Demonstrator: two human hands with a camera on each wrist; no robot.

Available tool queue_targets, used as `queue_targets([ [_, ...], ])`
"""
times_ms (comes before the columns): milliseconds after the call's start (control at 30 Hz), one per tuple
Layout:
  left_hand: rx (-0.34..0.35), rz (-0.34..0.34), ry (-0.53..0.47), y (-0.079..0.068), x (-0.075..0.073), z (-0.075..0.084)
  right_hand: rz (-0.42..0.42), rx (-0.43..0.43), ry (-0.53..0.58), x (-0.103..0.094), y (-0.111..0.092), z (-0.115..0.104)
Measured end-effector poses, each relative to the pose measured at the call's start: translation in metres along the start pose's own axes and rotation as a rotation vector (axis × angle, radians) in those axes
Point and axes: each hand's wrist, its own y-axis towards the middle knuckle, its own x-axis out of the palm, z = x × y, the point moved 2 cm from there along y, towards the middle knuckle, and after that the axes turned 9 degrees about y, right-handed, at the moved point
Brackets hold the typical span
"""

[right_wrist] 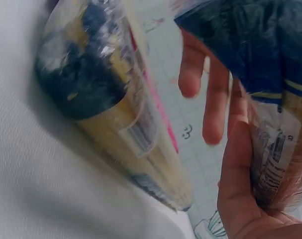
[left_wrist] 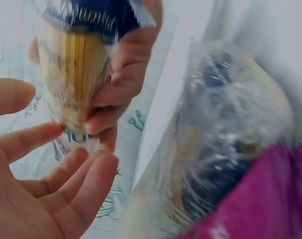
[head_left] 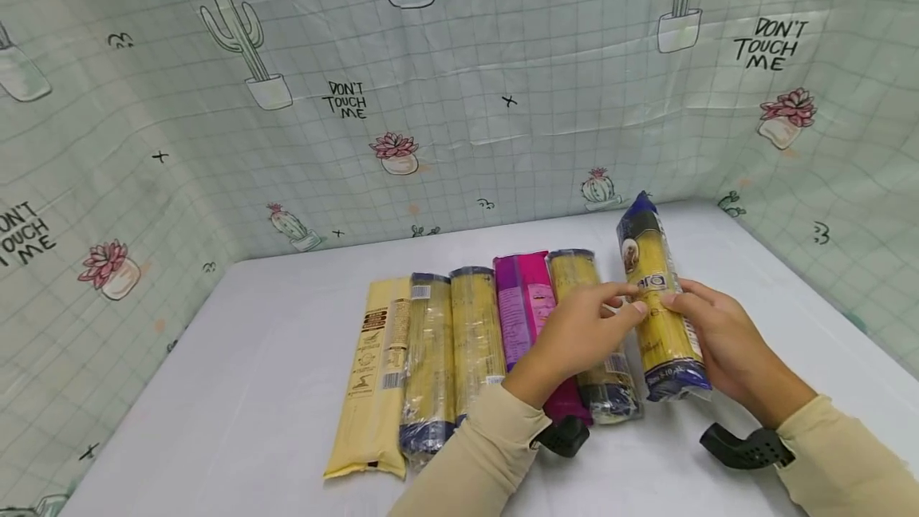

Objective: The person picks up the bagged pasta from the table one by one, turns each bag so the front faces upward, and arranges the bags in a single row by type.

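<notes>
My right hand (head_left: 725, 341) grips a clear pack of spaghetti (head_left: 664, 337) with blue ends, its thumb across the front and its fingers behind. The pack is tilted, its top leaning away. In the left wrist view the left hand (left_wrist: 36, 184) has loosely extended fingers, the fingertips (left_wrist: 56, 130) right at the pack's side. The right wrist view shows the held pack's blue end and a white label (right_wrist: 275, 149) beside the right hand (right_wrist: 240, 199). Below the left hand lies another blue-ended spaghetti pack (head_left: 610, 389).
Left of that lie a magenta pack (head_left: 513, 309), two blue-ended spaghetti packs (head_left: 477, 333) (head_left: 428, 357) and a cream-yellow pack (head_left: 366, 413), side by side on the white table (head_left: 237, 389). A cactus-print cloth (head_left: 459, 102) hangs behind and at the sides.
</notes>
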Motion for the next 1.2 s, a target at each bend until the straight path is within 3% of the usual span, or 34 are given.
queue_targets([
  [100,-0.077,0.005,-0.179,0.006,0.004,-0.003,-0.002,0.019,0.027,-0.005,-0.006,-0.001],
  [233,-0.233,0.000,-0.385,0.017,0.011,-0.004,-0.035,0.006,0.060,-0.009,-0.010,0.001],
  [367,-0.328,-0.030,-0.472,0.031,0.015,-0.006,-0.044,-0.008,0.079,-0.011,-0.012,0.002],
  [500,-0.355,-0.098,-0.561,0.047,0.015,-0.006,-0.047,-0.004,0.074,-0.012,-0.013,0.002],
  [833,-0.433,-0.209,-0.892,0.075,0.006,-0.020,-0.189,0.006,0.157,-0.008,-0.008,0.001],
  [1067,-0.411,-0.162,-0.881,0.079,0.008,-0.028,-0.286,0.032,0.247,-0.005,-0.004,0.002],
  [1200,-0.375,-0.108,-0.863,0.079,0.009,-0.030,-0.330,0.032,0.211,-0.004,-0.003,0.002],
])
